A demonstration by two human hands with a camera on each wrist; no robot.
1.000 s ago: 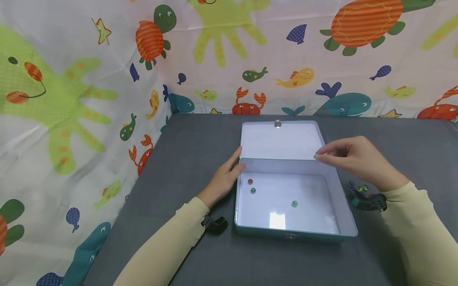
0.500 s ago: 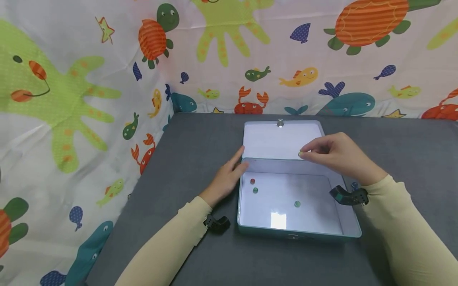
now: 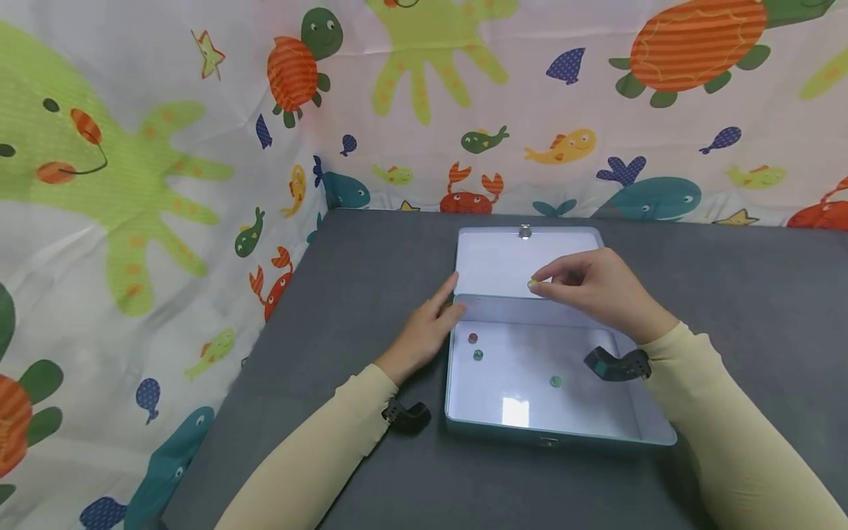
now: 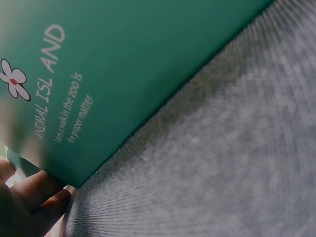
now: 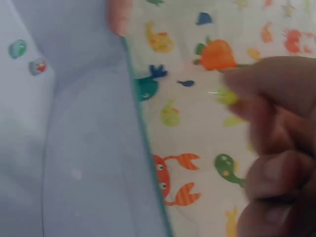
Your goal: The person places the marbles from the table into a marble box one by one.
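Observation:
A shallow box (image 3: 636, 436), green outside and white inside, has its lid (image 3: 495, 261) laid back. My left hand (image 3: 424, 327) holds its far left corner, thumb over the rim and fingers outside; those fingers (image 4: 42, 190) also show in the left wrist view. My right hand (image 3: 592, 291) pinches a small yellow-green pushpin (image 5: 228, 96), its thin metal point showing, above the box's back edge. Inside the box lie a red round-headed piece (image 3: 473, 338), a green one (image 3: 478, 355) and another green one (image 3: 556, 381).
The box rests on a grey cloth-covered table (image 3: 371, 258). A sea-animal printed curtain (image 3: 397, 81) hangs behind and at the left. Black wrist cameras (image 3: 405, 417) sit below both hands. My right forearm covers the table beside the box.
My right hand has moved left with the yellow-green pushpin, from the box's right back corner to above its back edge. The left hand stays at its corner. The view shifts slightly.

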